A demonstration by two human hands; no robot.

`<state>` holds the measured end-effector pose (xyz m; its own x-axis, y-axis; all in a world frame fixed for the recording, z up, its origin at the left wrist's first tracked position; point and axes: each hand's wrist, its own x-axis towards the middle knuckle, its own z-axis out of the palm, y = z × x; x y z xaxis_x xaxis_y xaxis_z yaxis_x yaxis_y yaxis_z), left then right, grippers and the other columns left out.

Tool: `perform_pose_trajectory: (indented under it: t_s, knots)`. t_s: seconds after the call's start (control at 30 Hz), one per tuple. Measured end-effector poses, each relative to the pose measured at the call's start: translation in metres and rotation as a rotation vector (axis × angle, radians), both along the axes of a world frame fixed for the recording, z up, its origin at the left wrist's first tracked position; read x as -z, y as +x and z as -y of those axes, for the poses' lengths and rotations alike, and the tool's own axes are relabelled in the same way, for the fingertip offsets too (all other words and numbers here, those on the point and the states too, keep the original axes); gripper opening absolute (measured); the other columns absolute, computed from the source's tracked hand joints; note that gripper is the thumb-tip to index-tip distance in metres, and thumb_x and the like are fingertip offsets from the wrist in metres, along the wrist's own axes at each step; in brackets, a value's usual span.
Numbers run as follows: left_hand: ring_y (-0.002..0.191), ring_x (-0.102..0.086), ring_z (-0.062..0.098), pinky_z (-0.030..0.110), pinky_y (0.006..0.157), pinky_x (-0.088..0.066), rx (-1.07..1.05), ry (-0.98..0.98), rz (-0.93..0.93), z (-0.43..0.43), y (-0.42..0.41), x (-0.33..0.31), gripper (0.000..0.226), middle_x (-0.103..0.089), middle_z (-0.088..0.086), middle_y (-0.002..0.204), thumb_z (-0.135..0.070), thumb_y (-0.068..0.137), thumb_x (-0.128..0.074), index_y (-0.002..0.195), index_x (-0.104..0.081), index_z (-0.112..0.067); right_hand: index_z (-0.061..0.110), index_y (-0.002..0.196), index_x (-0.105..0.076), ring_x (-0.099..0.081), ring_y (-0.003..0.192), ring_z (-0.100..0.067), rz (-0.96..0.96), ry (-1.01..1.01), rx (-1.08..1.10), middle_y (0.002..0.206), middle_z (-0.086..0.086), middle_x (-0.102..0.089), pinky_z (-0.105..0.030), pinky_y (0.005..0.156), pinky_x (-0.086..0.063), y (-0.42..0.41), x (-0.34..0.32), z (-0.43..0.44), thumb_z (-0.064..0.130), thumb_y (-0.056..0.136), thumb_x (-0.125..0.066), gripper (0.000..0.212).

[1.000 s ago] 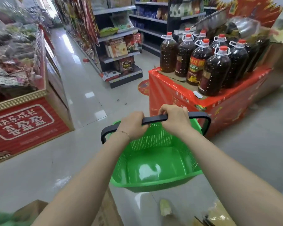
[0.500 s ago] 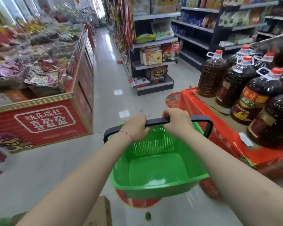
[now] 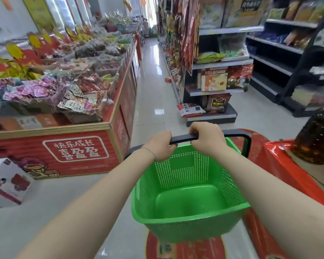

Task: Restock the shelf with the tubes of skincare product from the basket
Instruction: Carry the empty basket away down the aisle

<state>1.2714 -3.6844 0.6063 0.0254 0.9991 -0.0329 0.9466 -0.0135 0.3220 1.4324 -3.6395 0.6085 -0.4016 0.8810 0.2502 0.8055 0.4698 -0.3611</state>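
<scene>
Gripping basket (image 3: 176,228) handle (image 3: 182,137): left hand (image 3: 161,146), right hand (image 3: 208,139); aisle (image 3: 153,90) ahead

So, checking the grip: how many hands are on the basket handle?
2: the left hand grips the handle left of centre, the right hand right of centre. Neither hidden.

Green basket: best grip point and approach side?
The black handle, on its straight top bar, coming from above on the person's side. The bar spans the green basket and looks slim enough to wrap; the left hand and right hand both curl over it that way. The perforated walls and thin rim likely offer a poorer hold.
</scene>
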Motion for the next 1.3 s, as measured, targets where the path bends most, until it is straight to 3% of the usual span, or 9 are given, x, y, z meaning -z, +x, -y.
perform_pose_trajectory:
  t_s: [0.3, 0.57, 0.73, 0.87, 1.1, 1.3]
  knots:
    - [0.082, -0.044, 0.023, 0.036, 0.080, -0.039, -0.082, 0.038, -0.075, -0.134, -0.086, -0.006, 0.014, -0.046, 0.003, 0.091, -0.028, 0.092, -0.047, 0.089, -0.040, -0.016, 0.022, 0.082, -0.050, -0.053, 0.082, -0.024, 0.019, 0.026, -0.070, 0.086, 0.000, -0.061, -0.030, 0.066, -0.035, -0.090, 0.005, -0.146, 0.008, 0.075, -0.059, 0.018]
    - [0.084, -0.050, 0.023, 0.035, 0.075, -0.037, -0.118, 0.035, -0.115, -0.287, -0.161, 0.001, 0.014, -0.048, 0.002, 0.091, -0.029, 0.092, -0.049, 0.090, -0.043, -0.016, 0.015, 0.089, -0.054, -0.053, 0.081, -0.025, 0.067, 0.047, -0.190, 0.087, -0.003, -0.059, -0.030, 0.065, -0.034, -0.159, 0.010, -0.304, 0.009, 0.080, -0.058, 0.011]
    - [0.083, -0.049, 0.024, 0.036, 0.076, -0.035, -0.145, 0.008, -0.109, -0.390, -0.193, 0.002, 0.015, -0.047, 0.000, 0.088, -0.030, 0.093, -0.048, 0.086, -0.041, -0.018, 0.013, 0.093, -0.051, -0.057, 0.081, -0.027, 0.133, 0.063, -0.280, 0.088, -0.005, -0.062, -0.036, 0.068, -0.048, -0.188, 0.007, -0.412, 0.014, 0.085, -0.055, 0.009]
    - [0.080, -0.048, 0.024, 0.035, 0.073, -0.033, -0.172, 0.040, -0.102, -0.465, -0.209, 0.002, 0.016, -0.045, -0.001, 0.083, -0.029, 0.092, -0.048, 0.083, -0.040, -0.019, 0.013, 0.089, -0.045, -0.054, 0.077, -0.027, 0.177, 0.065, -0.339, 0.085, -0.006, -0.058, -0.034, 0.059, -0.038, -0.206, 0.006, -0.494, 0.012, 0.086, -0.053, 0.008]
    - [0.083, -0.050, 0.023, 0.037, 0.080, -0.035, -0.224, 0.020, -0.097, -0.576, -0.245, 0.016, 0.014, -0.049, 0.001, 0.089, -0.029, 0.093, -0.049, 0.090, -0.045, -0.017, 0.018, 0.087, -0.042, -0.051, 0.077, -0.024, 0.332, -0.048, -0.360, 0.083, -0.001, -0.052, -0.032, 0.062, -0.040, -0.227, 0.017, -0.633, 0.033, 0.093, -0.054, 0.020]
    - [0.084, -0.053, 0.022, 0.037, 0.079, -0.044, -0.150, 0.050, -0.064, -0.688, -0.302, 0.028, 0.010, -0.053, 0.000, 0.092, -0.026, 0.093, -0.052, 0.092, -0.046, -0.019, 0.016, 0.084, -0.042, -0.054, 0.074, -0.024, 0.293, -0.029, -0.378, 0.078, 0.000, -0.051, -0.033, 0.061, -0.042, -0.274, 0.035, -0.743, 0.029, 0.095, -0.051, 0.019]
